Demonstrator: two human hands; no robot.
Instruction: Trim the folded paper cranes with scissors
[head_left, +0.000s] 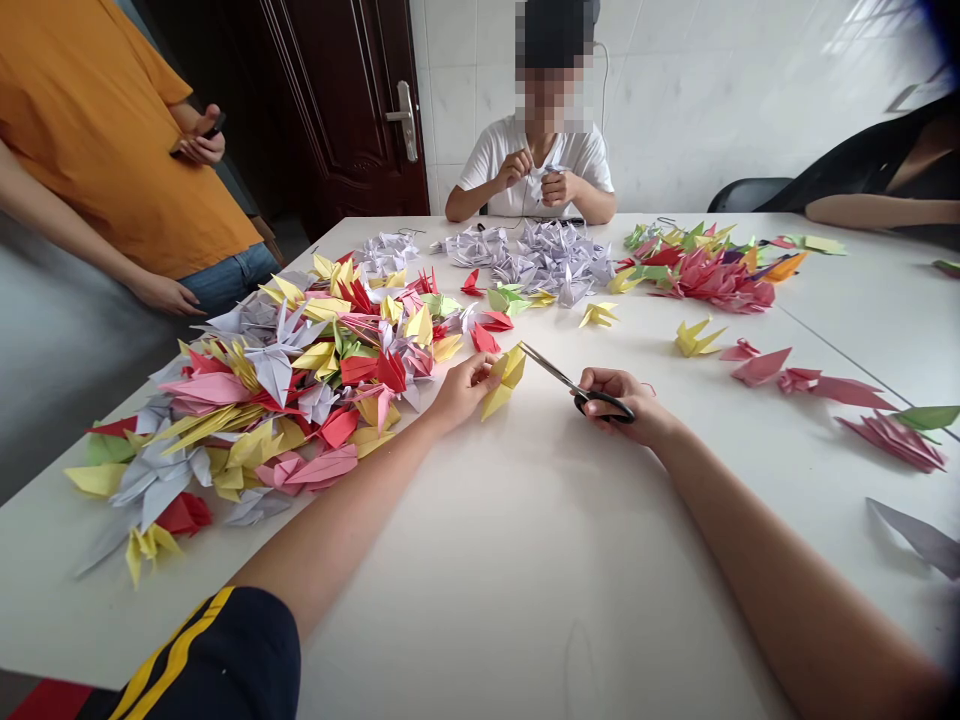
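Observation:
My left hand [461, 390] pinches a yellow paper crane [505, 380] just above the white table [525, 560]. My right hand [619, 400] grips black-handled scissors [574, 385] through the finger loops. Their silver blades point left and their tips reach the yellow crane. A big heap of folded cranes [292, 380] in yellow, red, pink and lavender lies directly left of my left hand.
Across the table a seated person in a white shirt [536, 160] handles something small over a lavender crane pile [536, 255]. A standing person in an orange shirt [105, 140] holds a phone at left. Pink and green cranes [712, 270] lie far right; another person's arm [885, 210] rests there.

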